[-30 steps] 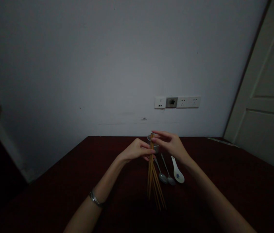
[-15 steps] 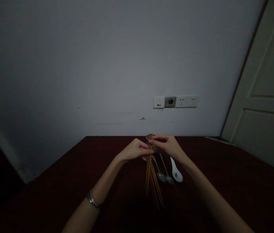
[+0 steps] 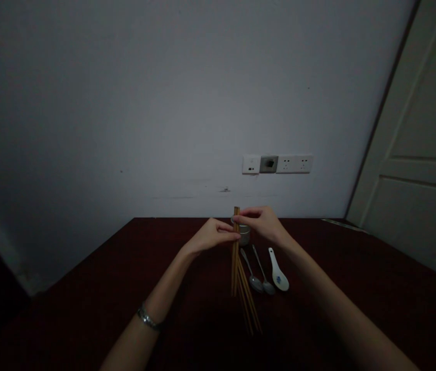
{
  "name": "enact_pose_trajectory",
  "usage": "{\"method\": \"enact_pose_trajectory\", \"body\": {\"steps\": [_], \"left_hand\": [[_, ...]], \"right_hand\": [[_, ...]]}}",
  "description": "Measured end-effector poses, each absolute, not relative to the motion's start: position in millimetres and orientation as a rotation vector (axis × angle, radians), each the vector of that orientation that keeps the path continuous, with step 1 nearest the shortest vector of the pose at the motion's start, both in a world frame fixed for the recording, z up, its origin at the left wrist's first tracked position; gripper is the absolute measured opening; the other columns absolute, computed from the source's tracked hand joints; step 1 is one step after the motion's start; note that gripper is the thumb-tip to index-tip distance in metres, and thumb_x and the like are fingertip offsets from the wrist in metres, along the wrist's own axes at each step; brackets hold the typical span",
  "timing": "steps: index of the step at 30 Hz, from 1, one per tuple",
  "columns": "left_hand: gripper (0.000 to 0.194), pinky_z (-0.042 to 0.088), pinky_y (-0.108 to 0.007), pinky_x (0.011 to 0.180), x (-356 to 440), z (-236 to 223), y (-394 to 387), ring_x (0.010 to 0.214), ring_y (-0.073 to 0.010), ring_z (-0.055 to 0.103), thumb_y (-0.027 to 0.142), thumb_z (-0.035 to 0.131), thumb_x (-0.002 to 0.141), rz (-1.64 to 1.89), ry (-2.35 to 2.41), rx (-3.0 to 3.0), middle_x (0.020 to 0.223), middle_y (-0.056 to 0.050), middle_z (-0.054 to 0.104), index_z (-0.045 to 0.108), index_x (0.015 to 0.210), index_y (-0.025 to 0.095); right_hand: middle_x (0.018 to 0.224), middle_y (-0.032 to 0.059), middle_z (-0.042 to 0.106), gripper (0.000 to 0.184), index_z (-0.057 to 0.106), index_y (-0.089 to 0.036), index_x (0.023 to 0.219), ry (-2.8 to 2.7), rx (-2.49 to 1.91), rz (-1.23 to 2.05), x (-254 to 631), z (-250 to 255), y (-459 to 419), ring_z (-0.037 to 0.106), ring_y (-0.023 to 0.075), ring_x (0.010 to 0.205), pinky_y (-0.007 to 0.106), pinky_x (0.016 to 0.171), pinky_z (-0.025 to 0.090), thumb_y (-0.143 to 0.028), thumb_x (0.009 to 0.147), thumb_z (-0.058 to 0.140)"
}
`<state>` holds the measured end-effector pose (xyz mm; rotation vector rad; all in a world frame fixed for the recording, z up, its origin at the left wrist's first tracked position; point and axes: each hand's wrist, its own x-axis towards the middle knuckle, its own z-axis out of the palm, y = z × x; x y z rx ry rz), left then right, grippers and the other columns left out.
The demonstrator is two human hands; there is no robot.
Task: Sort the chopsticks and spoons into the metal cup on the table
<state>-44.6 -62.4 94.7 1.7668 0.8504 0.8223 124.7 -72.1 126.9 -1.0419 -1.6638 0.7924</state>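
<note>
My left hand [image 3: 209,236] is closed around a bundle of wooden chopsticks [image 3: 235,257] near their upper part, holding them nearly upright with their lower ends on the dark red table [image 3: 86,299]. My right hand [image 3: 261,222] pinches the top ends of the same chopsticks. More chopsticks [image 3: 249,304] lie fanned on the table below. A small metal cup [image 3: 244,234] stands just behind the hands, partly hidden.
Two metal spoons [image 3: 257,271] and a white ceramic spoon [image 3: 278,276] lie to the right of the chopsticks. Wall sockets [image 3: 278,164] sit on the grey wall behind. A white door [image 3: 419,154] is at the right. The room is dim.
My right hand closed from spread fingers to a pinch on the chopstick tops. The bundle rose slightly and both hands shifted a little left.
</note>
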Motion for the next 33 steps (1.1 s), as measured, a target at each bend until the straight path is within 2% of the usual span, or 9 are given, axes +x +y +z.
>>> {"method": "enact_pose_trajectory", "body": {"steps": [4, 7, 11, 18, 28, 33], "left_hand": [[0.038, 0.048, -0.029, 0.068, -61, 83, -39, 0.074, -0.017, 0.063, 0.043, 0.063, 0.07, 0.956, 0.887, 1.566, 0.084, -0.011, 0.068, 0.065, 0.09, 0.01], [0.043, 0.049, -0.028, 0.064, -75, 62, -16, 0.071, -0.0178, 0.064, 0.048, 0.057, 0.073, 1.023, 0.985, 1.447, 0.083, -0.014, 0.067, 0.062, 0.089, 0.009], [0.04, 0.048, -0.025, 0.057, -91, 20, 13, 0.064, -0.017, 0.065, 0.046, 0.05, 0.078, 1.003, 1.155, 1.284, 0.077, -0.013, 0.067, 0.06, 0.086, 0.008], [0.036, 0.047, -0.023, 0.052, -104, -37, 37, 0.057, -0.0152, 0.064, 0.041, 0.042, 0.084, 1.011, 1.225, 1.114, 0.073, -0.011, 0.067, 0.057, 0.086, 0.009], [0.036, 0.042, -0.019, 0.045, -100, -44, 38, 0.053, -0.0133, 0.062, 0.04, 0.039, 0.084, 0.969, 1.337, 1.22, 0.068, -0.009, 0.067, 0.058, 0.084, 0.009], [0.034, 0.04, -0.019, 0.043, -98, -44, 34, 0.052, -0.0133, 0.062, 0.038, 0.04, 0.084, 0.979, 1.339, 1.25, 0.065, -0.008, 0.065, 0.057, 0.082, 0.009]], "right_hand": [[0.062, 0.0039, 0.065, 0.025, 0.07, -0.012, 0.07, -1.642, -1.115, 0.693, 131, 153, -50, 0.054, 0.0118, 0.052, 0.022, 0.044, 0.04, -0.035, 0.059, 0.068], [0.067, 0.0063, 0.066, 0.023, 0.069, -0.011, 0.073, -1.564, -1.077, 0.736, 139, 173, -27, 0.058, 0.0125, 0.057, 0.023, 0.049, 0.046, -0.03, 0.06, 0.069], [0.064, 0.0071, 0.064, 0.02, 0.066, -0.008, 0.072, -1.455, -1.027, 0.778, 152, 191, 9, 0.058, 0.0126, 0.057, 0.028, 0.058, 0.052, -0.023, 0.06, 0.07], [0.059, 0.0055, 0.061, 0.013, 0.063, -0.007, 0.069, -1.355, -1.035, 0.657, 162, 189, 61, 0.057, 0.0123, 0.053, 0.027, 0.056, 0.053, -0.017, 0.062, 0.069], [0.057, 0.0042, 0.061, 0.011, 0.061, -0.009, 0.067, -1.258, -1.045, 0.626, 163, 193, 104, 0.057, 0.0106, 0.049, 0.026, 0.053, 0.053, -0.013, 0.063, 0.069], [0.057, 0.0061, 0.062, 0.013, 0.063, -0.008, 0.067, -1.313, -1.069, 0.614, 158, 170, 118, 0.058, 0.0127, 0.051, 0.025, 0.051, 0.052, -0.016, 0.061, 0.071]]}}
